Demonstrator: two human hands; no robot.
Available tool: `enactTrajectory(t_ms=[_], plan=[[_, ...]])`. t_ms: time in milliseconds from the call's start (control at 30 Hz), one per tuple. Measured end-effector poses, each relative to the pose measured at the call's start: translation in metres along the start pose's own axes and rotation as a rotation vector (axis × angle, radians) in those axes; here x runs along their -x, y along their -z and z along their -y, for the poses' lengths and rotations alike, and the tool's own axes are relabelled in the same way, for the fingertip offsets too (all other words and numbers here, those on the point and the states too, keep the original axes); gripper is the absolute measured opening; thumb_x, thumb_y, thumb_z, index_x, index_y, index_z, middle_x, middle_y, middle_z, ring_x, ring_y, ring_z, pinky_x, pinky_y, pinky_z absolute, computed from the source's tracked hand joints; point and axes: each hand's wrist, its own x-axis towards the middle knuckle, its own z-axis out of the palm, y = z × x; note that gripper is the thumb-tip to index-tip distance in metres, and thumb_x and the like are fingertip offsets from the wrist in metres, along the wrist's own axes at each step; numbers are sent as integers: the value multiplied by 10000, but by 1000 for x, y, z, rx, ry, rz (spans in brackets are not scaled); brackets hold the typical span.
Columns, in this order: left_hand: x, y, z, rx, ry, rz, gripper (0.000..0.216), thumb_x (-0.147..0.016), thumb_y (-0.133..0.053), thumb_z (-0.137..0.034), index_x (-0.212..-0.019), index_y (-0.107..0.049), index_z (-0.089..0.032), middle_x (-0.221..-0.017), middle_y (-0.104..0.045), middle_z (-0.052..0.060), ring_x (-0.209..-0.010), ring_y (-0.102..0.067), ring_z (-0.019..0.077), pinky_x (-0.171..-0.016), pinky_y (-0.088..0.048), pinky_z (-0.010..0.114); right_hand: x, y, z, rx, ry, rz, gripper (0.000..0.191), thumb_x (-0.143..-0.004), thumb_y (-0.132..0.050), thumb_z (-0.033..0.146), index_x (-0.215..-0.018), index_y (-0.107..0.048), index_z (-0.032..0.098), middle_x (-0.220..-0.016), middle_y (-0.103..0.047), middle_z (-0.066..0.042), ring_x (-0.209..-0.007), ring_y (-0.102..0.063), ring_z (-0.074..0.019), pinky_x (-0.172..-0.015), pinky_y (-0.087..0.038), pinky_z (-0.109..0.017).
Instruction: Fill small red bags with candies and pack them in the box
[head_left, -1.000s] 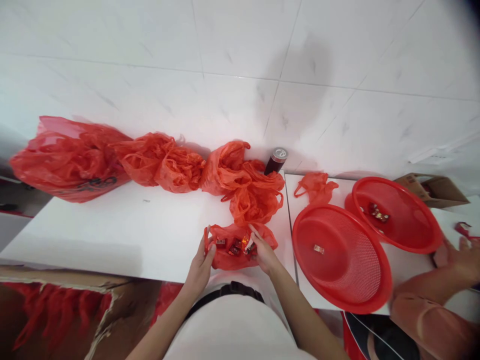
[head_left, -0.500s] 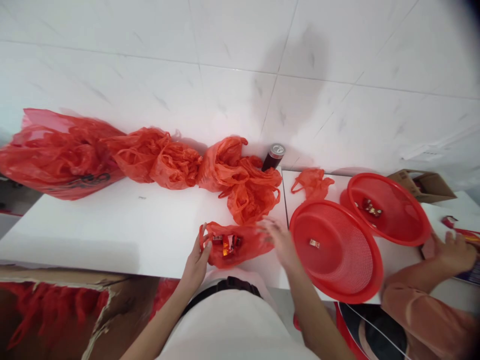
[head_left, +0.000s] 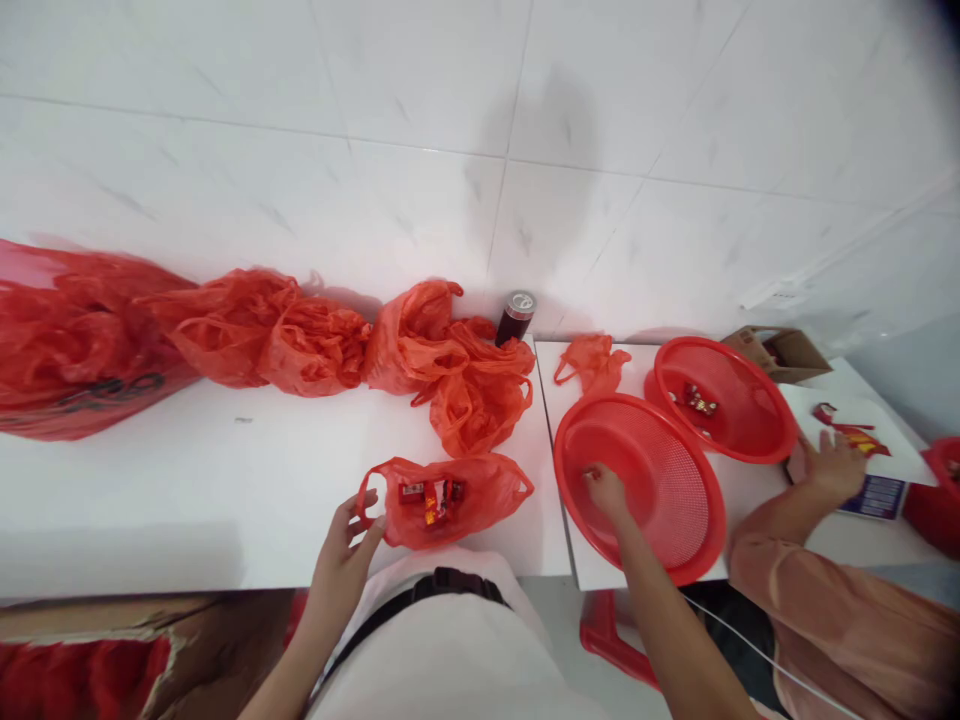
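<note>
In front of me on the white table [head_left: 300, 470] lies a red plastic bag [head_left: 480, 500], its mouth spread wide over several small wrapped snacks [head_left: 435, 498]. The fingers of my left hand [head_left: 349, 550] are closed round the bag's left handle loop. Down inside the near red plastic basket [head_left: 679, 520], my right hand [head_left: 606, 492] pinches a small wrapped packet [head_left: 589, 473], mostly covered by the fingertips. Behind it, a second red basket [head_left: 739, 375] contains several shiny wrapped sweets [head_left: 699, 400].
Filled red bags [head_left: 315, 350] line the wall, with a dark can [head_left: 516, 318] among them. A flat red bag [head_left: 592, 362] lies behind the near basket. To the right are a cardboard box [head_left: 784, 355] and a co-worker's hand [head_left: 832, 468]. A torn carton [head_left: 217, 650] stands below.
My right hand has gone from the bag's right side into the near basket and closed on the small packet there. My left hand stays at the bag's handle. The view has shifted right.
</note>
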Motion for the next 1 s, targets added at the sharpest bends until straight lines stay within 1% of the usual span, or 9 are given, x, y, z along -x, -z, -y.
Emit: enactTrajectory(t_ms=[167, 267, 333, 467, 567, 633, 700, 867, 1000], plan=[[4, -5, -15, 101, 43, -39, 464, -768, -642, -551, -1040, -634, -175, -1084, -675, 89, -963, -636, 230, -876, -518, 374, 33, 6, 92, -257, 162, 7, 332, -862, -526, 426, -1095, -638, 218, -1053, -680, -88, -900, -622, -215, -801, -491, -343], [5, -10, -25, 182, 27, -53, 446, -772, -643, -525, -1044, -649, -171, -934, -691, 47, -865, -649, 203, -876, -525, 377, 74, -11, 153, -353, 376, 318, 274, -862, -576, 430, -1065, -678, 275, -1053, -686, -66, -938, -617, -223, -867, -480, -368], [5, -11, -27, 210, 32, -45, 455, -780, -635, -516, -1069, -647, -165, -864, -680, 27, -838, -644, 190, -888, -524, 378, 91, -27, 171, -283, 514, 366, 276, -849, -613, 412, -1090, -684, 299, -1174, -646, -68, -1095, -565, -254, -985, -420, -420], [9, -1, -22, 212, 62, -60, 477, -783, -637, -518, -1091, -644, -154, -802, -652, 5, -809, -627, 171, -919, -509, 381, 86, -46, 151, -119, 498, 245, 395, -808, -650, 376, -1192, -632, 287, -1321, -550, -97, -1252, -459, -307, -1050, -341, -491], [15, 9, -17, 219, 111, -71, 493, -760, -659, -525, -1081, -657, -152, -759, -649, -2, -763, -641, 175, -887, -527, 391, 76, -41, 123, -48, 283, 442, 501, -767, -662, 323, -1256, -561, 281, -987, -675, -72, -958, -624, -279, -840, -461, -426], [20, 16, -16, 216, 153, -71, 511, -733, -685, -530, -1074, -669, -150, -760, -667, 8, -768, -660, 192, -860, -538, 391, 77, -30, 118, -55, 166, 627, 438, -782, -622, 298, -1214, -552, 280, -736, -643, 1, -699, -626, -216, -667, -466, -342], [25, 24, -21, 213, 182, -63, 514, -713, -701, -544, -1040, -683, -149, -771, -689, 26, -787, -673, 210, -832, -545, 382, 84, -14, 128, -159, 131, 686, 344, -818, -578, 315, -1157, -543, 271, -670, -598, 35, -594, -587, -172, -581, -442, -290], [38, 43, -61, 134, 58, -188, 428, -734, -675, -573, -931, -705, -195, -842, -730, 41, -884, -674, 233, -886, -518, 356, 96, 31, 178, -509, 260, 461, 304, -844, -610, 387, -1102, -516, 255, -734, -549, 35, -651, -571, -136, -595, -461, -254], [44, 51, -89, 52, -1, -169, 407, -700, -688, -596, -855, -712, -221, -819, -717, 30, -890, -656, 249, -896, -515, 363, 96, 45, 194, -452, 286, 487, 232, -844, -617, 366, -1028, -545, 245, -683, -486, 55, -581, -509, -107, -557, -441, -234]])
